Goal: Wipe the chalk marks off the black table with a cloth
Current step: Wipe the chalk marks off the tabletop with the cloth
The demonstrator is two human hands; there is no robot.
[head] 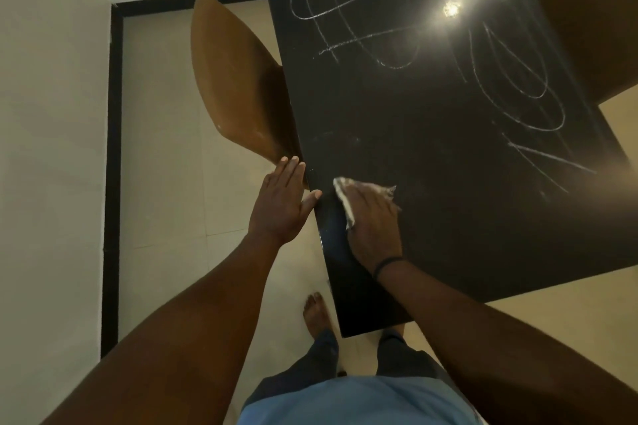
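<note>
A glossy black table (431, 155) runs from the near centre to the top of the view. White chalk marks (348, 10) loop across its far half, and more scribbles (518, 97) lie on the right. My right hand (374, 224) presses flat on a pale cloth (345, 193) near the table's left edge. The cloth shows beyond my fingers and beside them. My left hand (284, 200) rests open against the table's left edge, fingers spread, thumb on the rim.
A brown chair (238, 79) stands pushed against the table's left side, just beyond my left hand. Another brown chair (597, 28) is at the right. A lamp glare (451, 9) reflects on the tabletop. My bare foot (316, 314) stands on the tiled floor.
</note>
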